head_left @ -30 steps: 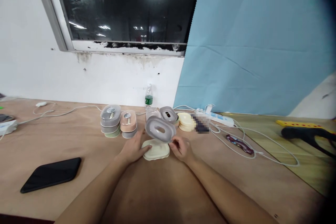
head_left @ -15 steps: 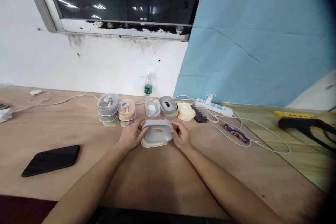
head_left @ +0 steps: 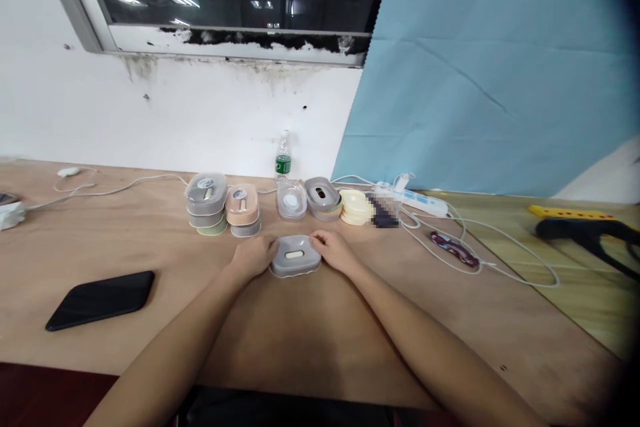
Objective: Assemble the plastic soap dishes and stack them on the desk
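Between my hands a grey plastic box part (head_left: 296, 265), a shallow rounded tray with an oval slot in its middle, lies on the table over a pale base whose thin rim shows below. Cream colour shows through the slot. My left hand (head_left: 254, 257) grips its left edge, fingers curled. At the right far corner my right hand (head_left: 333, 248) holds the edge between thumb and fingers. Just beyond stand a clear lid (head_left: 291, 201), a stack of slotted trays with a grey one (head_left: 321, 194) on top, and a pile of cream bases (head_left: 355, 207).
Finished-looking boxes stand left, a grey stack (head_left: 206, 197) and a peach one (head_left: 243, 203). A bottle (head_left: 283, 157) is by the wall. A black phone-like slab (head_left: 103, 300) lies front left. A power strip (head_left: 425, 203), cables and a dark red patterned object (head_left: 454, 249) lie right.
The grey tray, tilted up above the cream base before, now lies flat over it. Both hands have come down with it and moved slightly closer together.
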`<control>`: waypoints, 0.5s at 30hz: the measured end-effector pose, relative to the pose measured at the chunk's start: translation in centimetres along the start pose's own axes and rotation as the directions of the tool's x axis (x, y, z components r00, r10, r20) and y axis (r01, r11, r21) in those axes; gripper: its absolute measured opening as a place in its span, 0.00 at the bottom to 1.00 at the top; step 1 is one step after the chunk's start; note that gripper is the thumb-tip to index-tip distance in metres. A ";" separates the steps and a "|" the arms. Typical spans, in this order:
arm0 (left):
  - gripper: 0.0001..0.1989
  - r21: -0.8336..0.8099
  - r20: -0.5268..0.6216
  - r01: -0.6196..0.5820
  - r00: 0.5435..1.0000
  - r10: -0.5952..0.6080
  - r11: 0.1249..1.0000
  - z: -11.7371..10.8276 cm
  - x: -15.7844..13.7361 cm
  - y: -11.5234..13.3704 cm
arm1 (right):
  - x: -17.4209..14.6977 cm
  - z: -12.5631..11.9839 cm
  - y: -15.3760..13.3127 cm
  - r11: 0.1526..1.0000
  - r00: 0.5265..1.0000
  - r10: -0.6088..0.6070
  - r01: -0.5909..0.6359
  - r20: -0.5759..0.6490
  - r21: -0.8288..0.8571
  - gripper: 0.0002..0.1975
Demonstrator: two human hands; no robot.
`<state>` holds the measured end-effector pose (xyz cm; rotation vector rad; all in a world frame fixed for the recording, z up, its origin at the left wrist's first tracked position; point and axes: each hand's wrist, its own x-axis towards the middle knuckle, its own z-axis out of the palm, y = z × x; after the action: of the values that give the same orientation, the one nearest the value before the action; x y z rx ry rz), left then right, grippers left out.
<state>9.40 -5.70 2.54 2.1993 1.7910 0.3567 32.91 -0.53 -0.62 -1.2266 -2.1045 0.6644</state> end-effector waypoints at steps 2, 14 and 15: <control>0.21 0.007 -0.006 0.010 1.000 -0.010 1.000 0.0 0.0 0.0 | 0.2 0.3 0.2 1.000 1.000 0.002 -0.002 -0.016 0.011 0.13; 0.26 -0.191 -0.177 0.030 0.982 -0.064 0.981 0.5 0.0 -1.4 | 4.5 1.2 0.3 0.982 0.959 -0.155 0.123 -0.237 -0.145 0.23; 0.27 -0.217 -0.204 0.034 0.976 -0.079 0.976 0.5 0.0 -1.5 | 5.1 1.6 0.3 0.975 0.958 -0.178 0.140 -0.227 -0.172 0.23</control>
<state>8.19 -5.45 1.50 2.0217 1.8200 0.7582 29.99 3.93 -0.61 -1.1399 -2.0512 0.2691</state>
